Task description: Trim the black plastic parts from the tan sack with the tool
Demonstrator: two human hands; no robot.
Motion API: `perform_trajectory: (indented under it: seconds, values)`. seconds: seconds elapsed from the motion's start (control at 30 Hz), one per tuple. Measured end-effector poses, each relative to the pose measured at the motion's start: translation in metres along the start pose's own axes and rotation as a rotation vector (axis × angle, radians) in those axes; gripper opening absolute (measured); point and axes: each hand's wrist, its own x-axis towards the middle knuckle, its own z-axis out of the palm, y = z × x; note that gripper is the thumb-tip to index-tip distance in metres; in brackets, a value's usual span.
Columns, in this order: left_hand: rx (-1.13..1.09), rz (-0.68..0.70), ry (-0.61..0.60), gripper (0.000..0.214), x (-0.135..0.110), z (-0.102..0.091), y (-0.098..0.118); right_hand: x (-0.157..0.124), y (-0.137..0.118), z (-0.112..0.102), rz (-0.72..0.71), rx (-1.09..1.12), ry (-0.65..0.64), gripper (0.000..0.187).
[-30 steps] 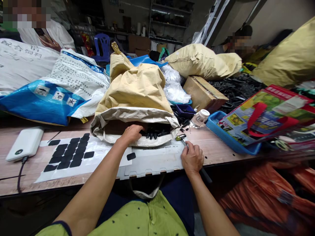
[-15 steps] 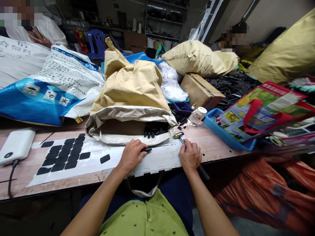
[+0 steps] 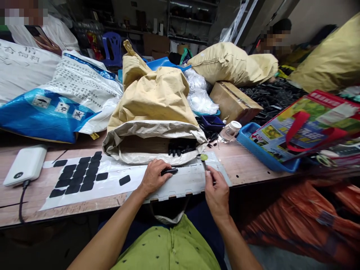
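Left hand (image 3: 155,176) is gripping black piece (image 3: 170,171) | right hand (image 3: 217,192) is grasping small hammer (image 3: 204,157) | sack (image 3: 157,101) is lying open, far side

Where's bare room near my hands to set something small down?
Wooden tabletop between the grey board and blue tray is mostly bare, just black specks. The board is also open between the black piece in your left hand and your right hand. Behind, the open sack and cardboard box crowd the table.
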Motion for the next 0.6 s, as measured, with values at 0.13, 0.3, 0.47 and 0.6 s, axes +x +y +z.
perform_trajectory:
  seconds: [0.13, 0.3, 0.47, 0.6]
  values:
    - [-0.043, -0.021, -0.005, 0.018, 0.001, 0.000, -0.001, -0.024, -0.035, 0.009, -0.096, 0.111, -0.197, 0.031]
    - [-0.120, -0.067, 0.055, 0.037, 0.000, -0.002, 0.003, -0.038, -0.053, 0.023, -0.211, 0.005, -0.239, 0.034]
    - [-0.127, -0.090, 0.074, 0.040, 0.000, -0.002, 0.004, -0.038, -0.051, 0.028, -0.220, -0.114, -0.283, 0.034]
    - [-0.126, -0.055, 0.048, 0.031, 0.000, -0.002, 0.003, -0.036, -0.047, 0.025, -0.204, -0.096, -0.211, 0.034]
